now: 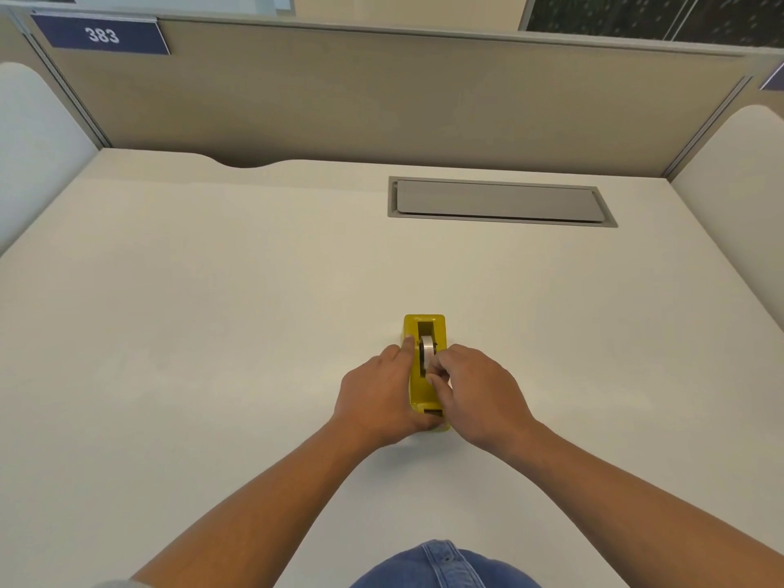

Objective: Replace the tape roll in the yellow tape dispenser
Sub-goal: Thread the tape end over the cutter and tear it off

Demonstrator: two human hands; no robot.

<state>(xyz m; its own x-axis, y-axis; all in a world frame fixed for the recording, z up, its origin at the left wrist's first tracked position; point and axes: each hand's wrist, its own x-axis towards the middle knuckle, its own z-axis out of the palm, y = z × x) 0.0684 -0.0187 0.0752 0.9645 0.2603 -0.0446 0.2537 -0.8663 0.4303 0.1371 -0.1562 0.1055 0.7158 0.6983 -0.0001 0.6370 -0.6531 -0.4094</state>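
A yellow tape dispenser (424, 326) lies on the white desk (212, 333), its long axis pointing away from me. A tape roll (427, 349) with a black core sits upright in its slot. My left hand (377, 401) clasps the dispenser's left side and near end, index finger stretched along the top edge. My right hand (475, 392) comes from the right, and its thumb and fingers pinch the near side of the tape roll. The dispenser's near end is mostly hidden under my hands.
A grey cable-tray lid (500, 201) is set into the desk at the back right. Beige partition panels (382, 99) wall the desk at the back and sides, with a sign reading 383 (102, 35) at top left. Blue denim (445, 566) shows at the bottom edge.
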